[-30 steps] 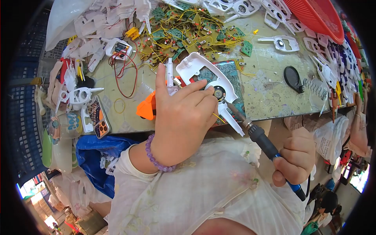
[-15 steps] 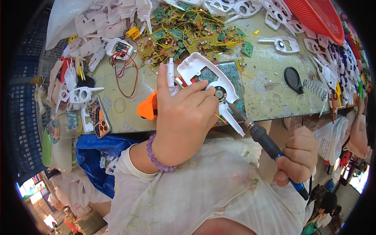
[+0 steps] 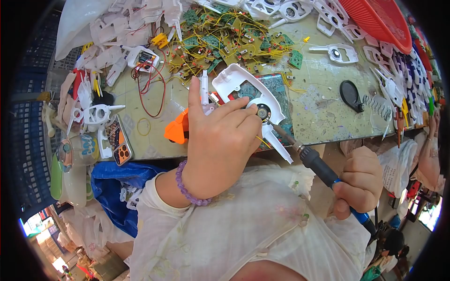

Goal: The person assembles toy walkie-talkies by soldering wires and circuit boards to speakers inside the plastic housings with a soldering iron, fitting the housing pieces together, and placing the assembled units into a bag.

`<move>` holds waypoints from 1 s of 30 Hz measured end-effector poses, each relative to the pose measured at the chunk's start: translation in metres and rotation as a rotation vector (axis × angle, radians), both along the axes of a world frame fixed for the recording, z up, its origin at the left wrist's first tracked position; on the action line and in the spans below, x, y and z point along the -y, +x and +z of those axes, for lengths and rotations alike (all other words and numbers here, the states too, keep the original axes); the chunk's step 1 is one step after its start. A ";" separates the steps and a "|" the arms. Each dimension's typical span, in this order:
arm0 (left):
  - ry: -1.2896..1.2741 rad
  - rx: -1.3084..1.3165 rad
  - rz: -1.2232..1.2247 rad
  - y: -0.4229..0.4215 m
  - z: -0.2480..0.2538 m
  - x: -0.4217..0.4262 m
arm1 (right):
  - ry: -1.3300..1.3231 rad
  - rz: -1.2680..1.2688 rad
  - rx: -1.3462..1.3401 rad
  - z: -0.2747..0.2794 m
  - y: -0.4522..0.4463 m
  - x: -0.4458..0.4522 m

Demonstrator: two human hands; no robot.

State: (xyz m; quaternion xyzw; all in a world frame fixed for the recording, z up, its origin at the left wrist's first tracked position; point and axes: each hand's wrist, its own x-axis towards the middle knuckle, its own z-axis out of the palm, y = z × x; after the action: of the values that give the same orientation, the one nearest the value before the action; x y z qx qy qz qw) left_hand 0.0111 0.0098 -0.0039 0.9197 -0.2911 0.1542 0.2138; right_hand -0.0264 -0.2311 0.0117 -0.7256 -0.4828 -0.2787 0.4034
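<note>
A white plastic housing [image 3: 228, 79] with a handle lies at the table's front edge, partly on a worn green-blue mat [image 3: 285, 131]. My left hand [image 3: 220, 140] covers its left side, one finger stretched out and the others closed on the housing beside a round speaker [image 3: 263, 112]. What the fingertips pinch there, perhaps a wire, is hidden. My right hand [image 3: 358, 185] is wrapped around the blue and black handle of a soldering iron [image 3: 318, 164]. The iron's tip reaches the speaker's edge. An orange plastic piece [image 3: 176, 130] sticks out left of my left hand.
Behind the housing is a heap of green circuit boards with yellow wires [image 3: 234, 42]. White plastic parts [image 3: 126, 28] are piled at back left. A red basket [image 3: 379, 23], a black ring-shaped part [image 3: 350, 96] and a coiled spring [image 3: 377, 107] are rightward; a phone [image 3: 121, 143] lies left.
My right hand has shifted slightly up and to the right along the soldering iron. The iron's tip stays at the speaker, and my left hand has barely moved.
</note>
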 end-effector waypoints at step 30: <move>-0.418 -0.066 -0.107 0.005 -0.005 -0.037 | 0.701 -0.415 -0.256 -0.054 -0.039 0.013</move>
State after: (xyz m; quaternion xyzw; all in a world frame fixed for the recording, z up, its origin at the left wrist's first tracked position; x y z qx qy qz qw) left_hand 0.0164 0.0472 -0.0084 0.8431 -0.2943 0.1693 0.4170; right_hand -0.0650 -0.2446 -0.0423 -0.6550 -0.1488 -0.4090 0.6177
